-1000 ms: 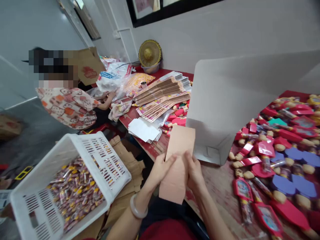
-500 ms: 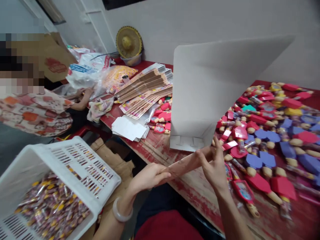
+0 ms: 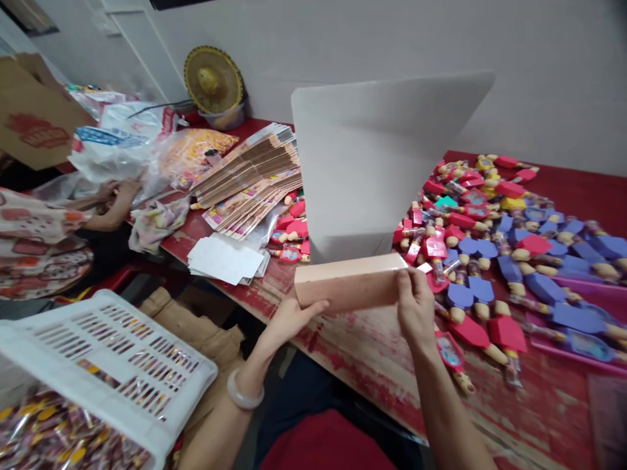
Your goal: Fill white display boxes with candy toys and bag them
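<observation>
Both of my hands hold a cardboard display box at the near table edge. Its tall whitish back panel stands upright and flares to the right, while the low front wall faces me. My left hand, with a pale bangle on its wrist, grips the lower left corner, thumb along the front. At the right end, my right hand has its fingers closed on the corner. The box's floor is hidden behind the front wall. Just right of that hand lie red and purple paddle-shaped toys.
A stack of flat printed cartons and white cards lie to the left. A white slotted basket of small wrapped pieces stands low at left. Another person's arm works among plastic bags. A pink tray is at right.
The front wall, earlier a narrow tilted strip, now stands up as a folded box front facing me. My right hand has moved down to its corner. The view has swung right.
</observation>
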Demonstrator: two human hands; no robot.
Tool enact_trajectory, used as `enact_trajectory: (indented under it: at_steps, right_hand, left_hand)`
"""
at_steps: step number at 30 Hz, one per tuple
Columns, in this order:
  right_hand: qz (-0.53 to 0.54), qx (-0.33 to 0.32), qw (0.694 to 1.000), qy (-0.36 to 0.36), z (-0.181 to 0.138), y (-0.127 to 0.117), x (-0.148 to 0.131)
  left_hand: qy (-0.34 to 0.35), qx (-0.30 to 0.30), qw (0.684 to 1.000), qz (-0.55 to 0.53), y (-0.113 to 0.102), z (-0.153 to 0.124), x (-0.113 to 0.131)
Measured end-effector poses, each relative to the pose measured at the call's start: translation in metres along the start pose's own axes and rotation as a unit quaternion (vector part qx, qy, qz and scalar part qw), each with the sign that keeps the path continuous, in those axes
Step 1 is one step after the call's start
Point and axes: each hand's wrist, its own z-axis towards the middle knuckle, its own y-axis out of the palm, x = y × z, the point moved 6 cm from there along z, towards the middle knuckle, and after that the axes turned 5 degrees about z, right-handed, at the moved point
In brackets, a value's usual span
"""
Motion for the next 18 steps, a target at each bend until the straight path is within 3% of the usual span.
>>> enact_trajectory:
  at_steps: [2,4,9,15,18]
  right_hand:
    - [0.022,-0.003,1.0,0.02,0.011,0.0,0.006]
    - [0.051,-0.003,0.998,0.049,0.018,0.002,0.019]
    - [0.102,0.009,0.989,0.102,0.022,0.002,0.06]
    - [0.06,0.003,0.99,0.13,0.033,0.004,0.095]
    - [0.006,0.039,0.987,0.158,0.043,0.01,0.108]
  left_hand:
    - [0.036,0.066,0.994,0.083,-0.006,0.015,0.007]
    - [0.049,0.126,0.986,0.097,-0.006,0.027,0.006]
    - [0.032,0.126,0.99,-0.049,0.019,0.038,-0.014]
    - [0.009,0.175,0.983,0.052,0.023,0.044,-0.03]
    - [-0.04,0.237,0.971,0.016,0.019,0.063,-0.052]
